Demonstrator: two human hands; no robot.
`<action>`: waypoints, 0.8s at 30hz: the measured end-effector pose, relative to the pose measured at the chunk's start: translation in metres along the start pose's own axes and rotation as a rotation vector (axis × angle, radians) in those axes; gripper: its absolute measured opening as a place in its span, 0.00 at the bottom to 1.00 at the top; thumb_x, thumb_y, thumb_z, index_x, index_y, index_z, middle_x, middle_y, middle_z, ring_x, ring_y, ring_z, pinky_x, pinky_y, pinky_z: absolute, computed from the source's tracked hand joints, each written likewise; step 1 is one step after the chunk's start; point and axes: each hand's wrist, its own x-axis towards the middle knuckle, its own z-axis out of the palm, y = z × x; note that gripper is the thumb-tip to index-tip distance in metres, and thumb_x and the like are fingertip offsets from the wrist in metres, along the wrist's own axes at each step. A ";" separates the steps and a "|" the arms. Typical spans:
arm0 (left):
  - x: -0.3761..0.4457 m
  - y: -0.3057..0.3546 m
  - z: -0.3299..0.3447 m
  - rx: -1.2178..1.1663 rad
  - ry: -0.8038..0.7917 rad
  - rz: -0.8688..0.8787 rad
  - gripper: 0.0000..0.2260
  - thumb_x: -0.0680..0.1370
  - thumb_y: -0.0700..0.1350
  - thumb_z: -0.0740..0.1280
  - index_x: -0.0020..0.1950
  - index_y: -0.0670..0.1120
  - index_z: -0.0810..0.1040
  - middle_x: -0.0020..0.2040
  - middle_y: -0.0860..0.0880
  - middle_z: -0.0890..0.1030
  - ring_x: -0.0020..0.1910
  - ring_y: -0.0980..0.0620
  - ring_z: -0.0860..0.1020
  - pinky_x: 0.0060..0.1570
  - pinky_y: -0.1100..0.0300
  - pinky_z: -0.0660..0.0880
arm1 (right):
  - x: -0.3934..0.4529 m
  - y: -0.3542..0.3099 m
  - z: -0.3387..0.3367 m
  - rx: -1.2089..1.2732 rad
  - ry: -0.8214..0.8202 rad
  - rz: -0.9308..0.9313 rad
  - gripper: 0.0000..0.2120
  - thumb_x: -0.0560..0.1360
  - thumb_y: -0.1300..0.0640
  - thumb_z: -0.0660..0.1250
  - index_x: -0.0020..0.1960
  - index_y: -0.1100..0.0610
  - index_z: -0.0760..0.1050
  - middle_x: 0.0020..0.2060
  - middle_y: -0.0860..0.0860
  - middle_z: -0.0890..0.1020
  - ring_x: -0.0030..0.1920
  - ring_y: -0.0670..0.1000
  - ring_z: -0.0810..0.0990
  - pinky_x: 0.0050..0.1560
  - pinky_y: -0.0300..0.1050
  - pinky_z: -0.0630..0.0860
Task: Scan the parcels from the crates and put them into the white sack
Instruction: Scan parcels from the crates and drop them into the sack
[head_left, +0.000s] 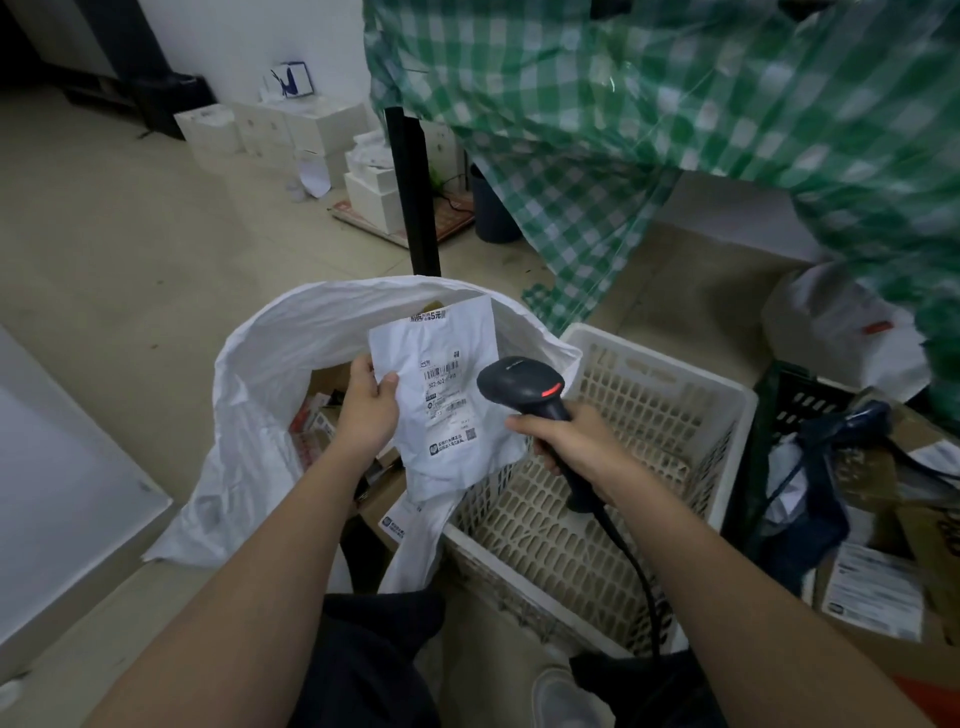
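Frame centre: left hand (366, 410) pinches white mailer parcel (447, 395) by its left edge, above open white sack (270, 374). Right hand (566, 441) grips barcode scanner (524, 387), aimed at label. White crate (649, 441) right of sack.

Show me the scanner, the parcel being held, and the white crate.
scanner (519, 382), head view, on its dark head
parcel (447, 410), head view, on its shipping label
white crate (670, 387), head view, on its far rim
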 end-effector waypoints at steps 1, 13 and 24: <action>0.002 -0.003 -0.001 -0.015 0.009 -0.007 0.14 0.83 0.42 0.56 0.69 0.43 0.64 0.59 0.50 0.72 0.57 0.51 0.72 0.55 0.56 0.69 | 0.002 0.003 0.004 -0.013 0.004 -0.005 0.13 0.71 0.55 0.75 0.35 0.58 0.73 0.24 0.51 0.74 0.24 0.49 0.70 0.27 0.41 0.67; 0.016 -0.024 -0.006 -0.133 0.002 -0.084 0.11 0.83 0.41 0.58 0.64 0.51 0.67 0.63 0.47 0.76 0.61 0.47 0.76 0.63 0.44 0.72 | 0.003 0.011 0.014 -0.027 -0.077 0.101 0.14 0.71 0.57 0.73 0.32 0.59 0.72 0.24 0.53 0.73 0.22 0.49 0.70 0.26 0.39 0.67; 0.015 -0.026 -0.013 -0.148 -0.003 -0.093 0.09 0.83 0.42 0.58 0.62 0.51 0.67 0.63 0.47 0.75 0.62 0.47 0.75 0.64 0.43 0.72 | 0.001 0.008 0.019 0.051 -0.089 0.128 0.11 0.71 0.59 0.72 0.33 0.59 0.73 0.25 0.53 0.74 0.22 0.49 0.69 0.25 0.40 0.67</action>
